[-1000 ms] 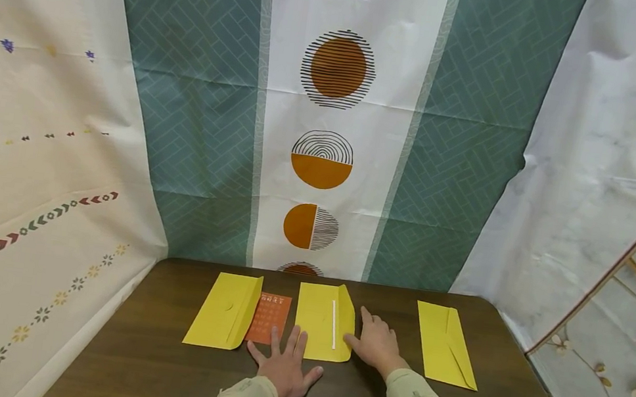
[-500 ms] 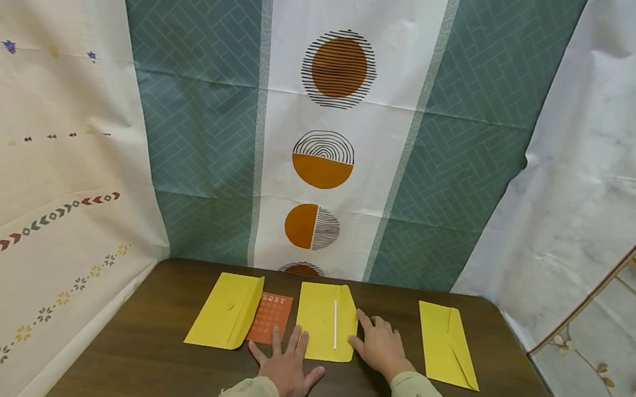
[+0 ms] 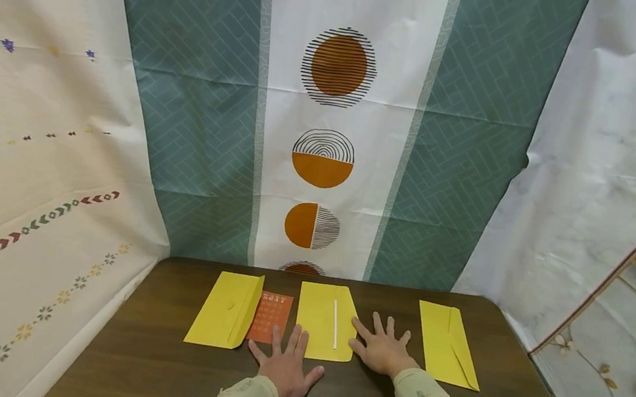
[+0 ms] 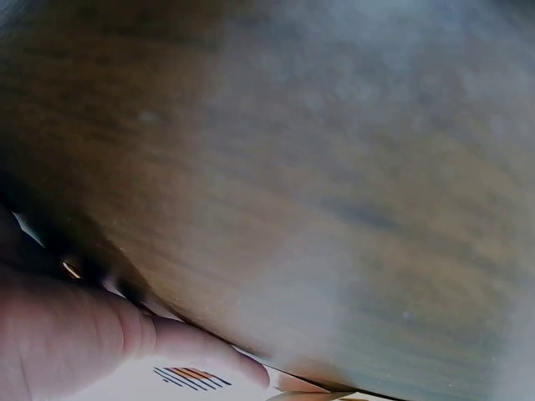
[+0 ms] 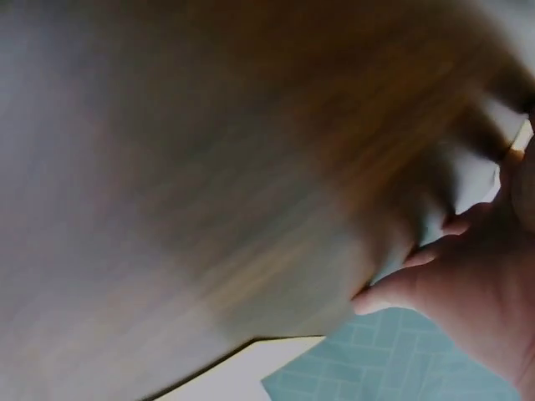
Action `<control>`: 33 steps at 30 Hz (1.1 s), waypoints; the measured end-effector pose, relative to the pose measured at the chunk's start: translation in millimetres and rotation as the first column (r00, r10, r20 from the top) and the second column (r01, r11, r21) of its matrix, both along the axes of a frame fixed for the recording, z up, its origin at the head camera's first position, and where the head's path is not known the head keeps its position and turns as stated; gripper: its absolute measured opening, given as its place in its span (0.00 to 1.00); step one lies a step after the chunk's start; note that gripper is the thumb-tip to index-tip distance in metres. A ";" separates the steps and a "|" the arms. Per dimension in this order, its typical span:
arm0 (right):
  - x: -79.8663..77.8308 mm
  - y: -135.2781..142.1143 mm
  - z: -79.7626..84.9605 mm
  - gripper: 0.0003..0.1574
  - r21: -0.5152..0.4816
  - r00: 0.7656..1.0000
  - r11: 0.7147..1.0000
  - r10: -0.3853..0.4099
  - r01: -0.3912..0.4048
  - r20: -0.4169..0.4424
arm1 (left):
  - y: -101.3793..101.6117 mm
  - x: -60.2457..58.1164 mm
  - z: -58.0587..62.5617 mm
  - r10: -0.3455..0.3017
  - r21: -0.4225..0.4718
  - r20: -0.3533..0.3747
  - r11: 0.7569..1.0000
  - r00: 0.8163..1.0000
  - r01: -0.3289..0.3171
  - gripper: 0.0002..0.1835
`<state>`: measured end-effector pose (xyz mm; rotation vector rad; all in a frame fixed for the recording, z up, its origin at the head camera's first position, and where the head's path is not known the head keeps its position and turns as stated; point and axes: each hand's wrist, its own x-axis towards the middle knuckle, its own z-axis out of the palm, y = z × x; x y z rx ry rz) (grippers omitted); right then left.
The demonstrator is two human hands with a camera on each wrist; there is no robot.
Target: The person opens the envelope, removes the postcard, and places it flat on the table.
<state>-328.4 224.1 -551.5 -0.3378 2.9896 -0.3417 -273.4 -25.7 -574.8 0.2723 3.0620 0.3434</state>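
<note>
A yellow envelope [image 3: 316,321] lies in the middle of the table in the head view, its flap spread to the right with a white strip [image 3: 335,324] along it. My right hand [image 3: 384,352] is spread beside that flap, its thumb and index fingertips right at the flap's edge. My left hand [image 3: 286,373] rests on the table with fingers splayed. Its fingertips reach the lower left corner of the middle envelope and the lower edge of a red card [image 3: 269,317]. In the left wrist view the thumb [image 4: 213,351] lies along the tabletop. The right wrist view shows the right fingers partly.
Left of the red card lies another yellow envelope [image 3: 215,308], its flap edge against the card. A third yellow envelope [image 3: 449,344] lies on the right side of the brown table [image 3: 155,364]. Patterned cloths [image 3: 205,145] hang behind and at both sides.
The middle envelope's flap has gone from raised and angled to lying flatter. My right hand has shifted slightly right and its fingers have spread. The left hand has stayed in place.
</note>
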 end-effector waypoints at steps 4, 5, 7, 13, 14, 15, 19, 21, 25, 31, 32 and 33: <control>0.3 1.8 -5.5 0.41 -0.005 1.000 1.000 0.018 -0.018 -0.018 | -0.8 0.4 1.3 0.005 -0.003 0.010 1.000 1.000 -0.005 0.50; 0.3 2.7 -8.2 0.42 -0.003 1.000 1.000 0.017 -0.017 -0.024 | -0.6 0.5 1.3 0.005 0.001 0.012 1.000 1.000 -0.005 0.50; -1.5 4.1 -15.3 0.42 0.004 0.999 1.000 0.015 -0.015 -0.037 | -1.1 0.4 1.6 0.004 0.005 0.015 1.000 1.000 -0.004 0.50; -5.8 7.1 -30.9 0.43 0.015 0.995 1.000 0.013 -0.011 -0.095 | -0.9 -1.8 -0.2 -0.032 -0.110 -0.056 0.994 0.998 0.025 0.49; -4.4 6.8 -29.3 0.43 0.014 0.995 1.000 0.012 -0.011 -0.098 | 0.6 -2.7 -0.1 -0.043 -0.148 -0.093 0.989 0.995 0.029 0.49; -2.8 6.0 -26.6 0.43 0.015 0.995 1.000 0.010 -0.009 -0.097 | 2.7 -3.5 1.7 -0.056 -0.183 -0.134 0.983 0.989 0.031 0.48; 3.8 2.7 -13.6 0.43 0.027 0.996 1.000 0.006 -0.004 -0.092 | 15.4 -9.2 7.0 -0.090 -0.185 -0.285 0.982 0.954 0.037 0.45; 4.0 2.1 -12.0 0.43 0.036 0.996 0.999 0.004 -0.001 -0.090 | 23.2 -12.8 7.2 -0.080 -0.126 -0.299 0.991 0.951 0.043 0.45; 2.0 2.6 -15.1 0.43 0.028 0.996 1.000 0.011 -0.009 -0.094 | 37.8 -18.6 4.1 -0.021 -0.008 -0.252 1.000 0.967 0.019 0.48; -0.2 3.7 -21.1 0.42 0.018 0.994 1.000 0.016 -0.014 -0.108 | 52.5 -21.9 2.4 0.046 0.028 -0.211 0.999 0.976 -0.040 0.48; -1.0 4.2 -22.7 0.42 0.018 0.994 1.000 0.014 -0.013 -0.106 | 54.2 -22.2 2.3 0.058 0.022 -0.211 0.998 0.976 -0.055 0.47; -1.4 4.5 -24.0 0.43 0.018 0.995 1.000 0.012 -0.010 -0.099 | 55.6 -22.4 2.1 0.072 0.017 -0.210 0.997 0.975 -0.070 0.46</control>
